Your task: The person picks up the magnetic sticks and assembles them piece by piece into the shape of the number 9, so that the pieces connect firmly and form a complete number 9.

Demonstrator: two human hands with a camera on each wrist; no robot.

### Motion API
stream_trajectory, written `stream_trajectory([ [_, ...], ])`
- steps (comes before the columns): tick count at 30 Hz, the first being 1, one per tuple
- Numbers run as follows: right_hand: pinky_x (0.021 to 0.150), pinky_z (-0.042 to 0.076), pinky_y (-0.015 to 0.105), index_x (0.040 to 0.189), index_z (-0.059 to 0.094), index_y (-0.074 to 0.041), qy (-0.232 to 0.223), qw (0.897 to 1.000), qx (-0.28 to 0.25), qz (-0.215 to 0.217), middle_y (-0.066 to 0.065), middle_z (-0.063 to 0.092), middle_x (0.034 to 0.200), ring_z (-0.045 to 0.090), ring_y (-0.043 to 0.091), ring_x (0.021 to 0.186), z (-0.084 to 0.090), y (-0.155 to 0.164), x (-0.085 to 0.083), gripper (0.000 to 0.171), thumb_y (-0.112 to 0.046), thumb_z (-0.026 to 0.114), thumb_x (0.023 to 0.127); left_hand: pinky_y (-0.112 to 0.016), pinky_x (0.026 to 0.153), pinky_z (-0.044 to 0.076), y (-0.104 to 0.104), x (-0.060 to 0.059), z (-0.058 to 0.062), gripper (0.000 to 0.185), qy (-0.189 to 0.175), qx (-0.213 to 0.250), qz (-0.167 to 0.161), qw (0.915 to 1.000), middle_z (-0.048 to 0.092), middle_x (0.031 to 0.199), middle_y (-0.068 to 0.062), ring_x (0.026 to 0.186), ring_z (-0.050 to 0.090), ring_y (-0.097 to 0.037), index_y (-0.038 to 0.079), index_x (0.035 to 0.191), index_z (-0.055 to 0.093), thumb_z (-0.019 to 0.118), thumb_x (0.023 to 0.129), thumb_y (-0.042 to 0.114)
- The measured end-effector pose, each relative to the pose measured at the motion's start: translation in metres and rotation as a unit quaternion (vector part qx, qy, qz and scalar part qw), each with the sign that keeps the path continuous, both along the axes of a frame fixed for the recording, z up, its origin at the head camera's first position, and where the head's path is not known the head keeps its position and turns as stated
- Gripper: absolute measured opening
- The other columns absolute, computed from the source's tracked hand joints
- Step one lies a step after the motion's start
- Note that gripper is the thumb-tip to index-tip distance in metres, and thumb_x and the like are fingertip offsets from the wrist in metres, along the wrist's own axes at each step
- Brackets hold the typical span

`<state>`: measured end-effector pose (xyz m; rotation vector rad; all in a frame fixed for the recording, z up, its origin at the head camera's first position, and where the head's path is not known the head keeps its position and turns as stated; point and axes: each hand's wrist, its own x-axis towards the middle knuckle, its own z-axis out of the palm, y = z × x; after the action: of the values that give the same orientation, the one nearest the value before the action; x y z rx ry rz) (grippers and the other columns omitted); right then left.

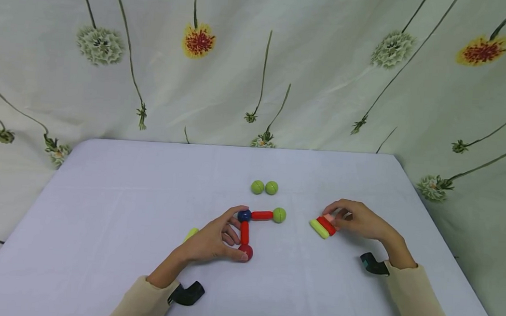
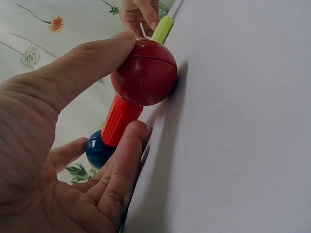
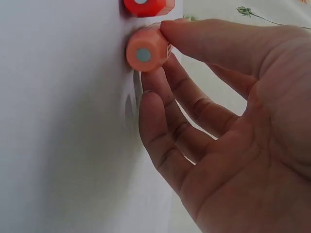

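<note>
An L-shaped piece lies mid-table: a blue ball [image 1: 244, 215] joins a red rod [image 1: 262, 215] ending in a green ball [image 1: 279, 214], and a second red rod [image 1: 244, 232] ending in a red ball [image 1: 247, 252]. My left hand [image 1: 233, 234] grips this piece, thumb on the red ball [image 2: 146, 73], index finger by the blue ball [image 2: 96, 151]. My right hand [image 1: 334, 216] pinches an orange rod [image 3: 145, 53] that lies on the cloth beside a red rod [image 1: 326, 225] and a yellow-green rod [image 1: 319, 229].
Two loose green balls [image 1: 264, 187] sit behind the piece. Another yellow-green rod [image 1: 191, 233] peeks out left of my left hand. The white-covered table [image 1: 102, 207] ends at a floral curtain [image 1: 258, 71] behind and to both sides.
</note>
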<state>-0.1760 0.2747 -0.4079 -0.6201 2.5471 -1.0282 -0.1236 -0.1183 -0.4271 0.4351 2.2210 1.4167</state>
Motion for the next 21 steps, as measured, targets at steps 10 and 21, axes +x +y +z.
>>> stream_trajectory([
  [10,0.076,0.049,0.027,0.115,0.063,-0.015,0.072,0.997,0.016,-0.004,0.003,0.064,0.113,0.061,0.017,0.091,-0.0058,0.0000,-0.0009,0.028,-0.017,0.066,0.087,-0.031,0.079,0.051,-0.0001,0.0002,-0.0043,0.096,0.000,-0.005,0.004,1.0000,0.050,0.115,-0.003,0.090,0.059,-0.018,0.037,0.141,0.029,0.086,0.064,0.035],
  [21,0.077,0.052,0.032,0.112,0.064,-0.015,0.128,0.991,0.039,-0.026,0.000,0.065,0.111,0.062,0.016,0.090,-0.0086,-0.0070,-0.0025,0.025,-0.022,0.066,0.088,-0.031,0.078,0.050,0.0011,0.0008,-0.0014,0.095,0.000,-0.009,0.007,0.9999,0.050,0.115,-0.002,0.091,0.059,-0.018,0.038,0.141,0.029,0.085,0.065,0.036],
])
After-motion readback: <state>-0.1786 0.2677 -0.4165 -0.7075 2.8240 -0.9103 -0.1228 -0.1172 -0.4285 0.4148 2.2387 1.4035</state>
